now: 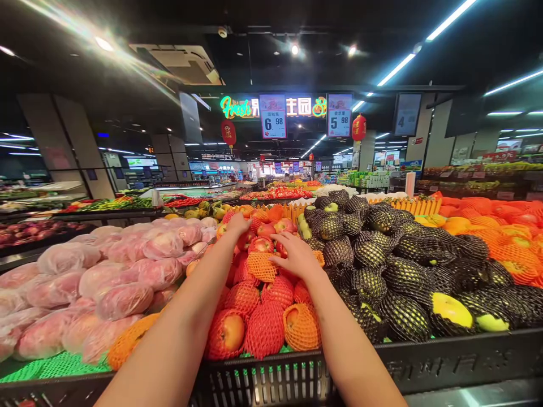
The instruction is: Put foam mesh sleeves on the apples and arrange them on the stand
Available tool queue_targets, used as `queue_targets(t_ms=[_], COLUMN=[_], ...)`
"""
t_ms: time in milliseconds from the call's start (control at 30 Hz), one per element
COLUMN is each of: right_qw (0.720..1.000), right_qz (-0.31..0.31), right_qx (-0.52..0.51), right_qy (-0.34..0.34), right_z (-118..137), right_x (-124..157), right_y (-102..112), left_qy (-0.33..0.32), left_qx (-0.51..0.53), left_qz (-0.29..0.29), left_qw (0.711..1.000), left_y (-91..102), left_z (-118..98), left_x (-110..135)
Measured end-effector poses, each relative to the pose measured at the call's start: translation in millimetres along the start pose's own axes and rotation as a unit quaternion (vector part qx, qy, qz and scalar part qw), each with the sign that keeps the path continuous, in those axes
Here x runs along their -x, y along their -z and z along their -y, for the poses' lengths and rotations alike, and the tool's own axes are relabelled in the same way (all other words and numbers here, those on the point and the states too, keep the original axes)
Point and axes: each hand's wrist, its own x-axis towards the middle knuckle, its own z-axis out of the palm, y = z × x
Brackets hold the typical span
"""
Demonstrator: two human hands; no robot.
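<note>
Both my arms reach out over a pile of red apples, most of them wrapped in orange and red foam netting. My left hand lies at the far end of the pile, fingers curled down onto the apples. My right hand rests on the pile a little nearer, its fingers spread beside an orange net sleeve and a bare red apple. Neither hand visibly holds anything.
Bagged pinkish apples fill the bin to the left. Green fruit in black netting fills the bin to the right, with orange-netted fruit beyond. A black crate wall fronts the display. Price signs hang overhead.
</note>
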Motion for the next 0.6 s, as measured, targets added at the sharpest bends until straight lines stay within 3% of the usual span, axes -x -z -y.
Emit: queue_targets(t_ms=[100,167,267,333,433,500,567,600], right_qw=[1.0,1.0,0.999,0.996,0.99,0.983,0.976,0.972], right_qz=[-0.002,-0.008,-0.026,-0.039,-0.066,-0.1,-0.14,-0.16], right_qx=[0.005,-0.002,-0.037,-0.07,-0.12,-0.148,-0.167,-0.169], right_qy=[0.004,0.008,0.019,0.029,0.043,0.037,0.015,-0.001], right_z=[-4,-6,-8,-10,-12,-13,-14,-15], right_x=[-1,-2,-4,-6,-9,-11,-12,-12], right_y=[-1,-2,-5,-9,-15,-17,-17,-16], left_qy=[-0.05,-0.087,-0.175,-0.178,-0.041,0.086,0.205,0.26], left_qx=[0.014,0.024,0.052,0.044,0.0,-0.051,-0.087,-0.092], left_qz=[-0.009,-0.016,-0.048,-0.099,-0.196,-0.248,-0.189,-0.117], left_qw=[0.999,0.996,0.982,0.978,0.98,0.964,0.956,0.954], left_y=[27.8,52.4,94.2,122.4,154.6,162.7,158.8,153.6], left_z=[9,29,81,127,204,255,296,309], left_x=[19,47,121,188,299,369,426,449])
